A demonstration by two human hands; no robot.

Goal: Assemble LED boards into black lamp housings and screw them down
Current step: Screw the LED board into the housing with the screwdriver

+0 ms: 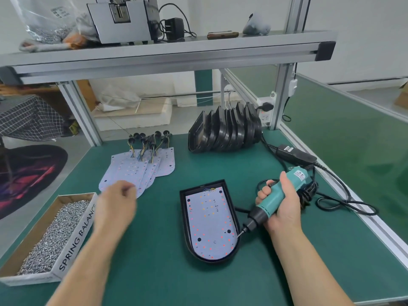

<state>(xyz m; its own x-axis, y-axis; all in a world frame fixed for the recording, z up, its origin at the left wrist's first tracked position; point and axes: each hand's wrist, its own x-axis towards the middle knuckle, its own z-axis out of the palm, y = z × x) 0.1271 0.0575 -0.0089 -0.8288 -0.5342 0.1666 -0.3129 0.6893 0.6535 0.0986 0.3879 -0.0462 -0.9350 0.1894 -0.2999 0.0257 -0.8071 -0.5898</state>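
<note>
A black lamp housing [234, 219] lies on the green mat at centre with a white LED board [209, 226] seated inside it. My right hand [281, 202] grips a teal electric screwdriver [278, 195], its bit tip at the board's lower right edge. My left hand [114, 204], blurred, hovers with curled fingers between the screw box and the loose boards; whether it holds a screw is unclear. A fan of spare LED boards [141, 168] with wired connectors lies at the back left. A stack of empty black housings [225, 131] stands at the back.
A cardboard box [72, 241] full of small silver screws sits at the left front. The screwdriver's power adapter and coiled cables [309, 164] lie to the right. Aluminium frame posts and a shelf [165, 56] overhang the back of the bench.
</note>
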